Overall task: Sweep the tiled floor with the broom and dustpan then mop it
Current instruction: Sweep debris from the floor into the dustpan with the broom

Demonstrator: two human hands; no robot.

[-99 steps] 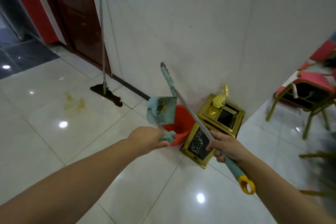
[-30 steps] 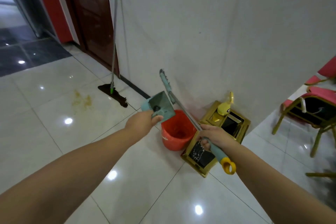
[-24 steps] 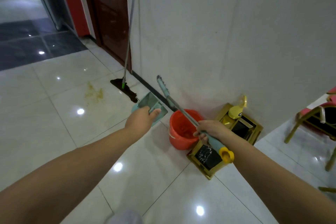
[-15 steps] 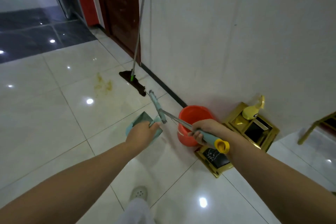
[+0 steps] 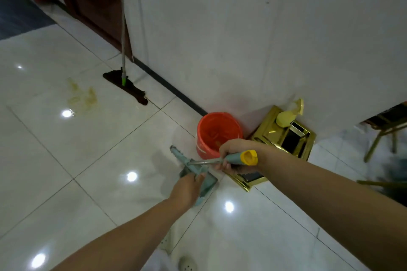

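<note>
While curled tight round the teal grip of the broom (image 5: 199, 161), just below its yellow end cap, right hand (image 5: 236, 155) fingers (image 5: 223, 166) closed on the handle; metal shaft running from them leftward and down to the teal head just beside the orange bucket (image 5: 219, 132). Left hand (image 5: 187, 189) pinching the teal dustpan (image 5: 203, 183), fingers bent over its upper edge, thumb side hidden. Dustpan low over the tiled floor (image 5: 66, 160), just in front of the bucket, touching or nearly touching the broom head; cannot tell which. Behind the bucket, against the white wall, a gold bin (image 5: 284, 136) with a yellow spray bottle (image 5: 289, 114) on top. Left of the bucket, well apart, a mop (image 5: 123, 50) leaning on the wall, its dark pad flat on the floor, and farther left a yellowish stain (image 5: 82, 95) on the tiles. Nothing between bucket and stain but bare tile.
</note>
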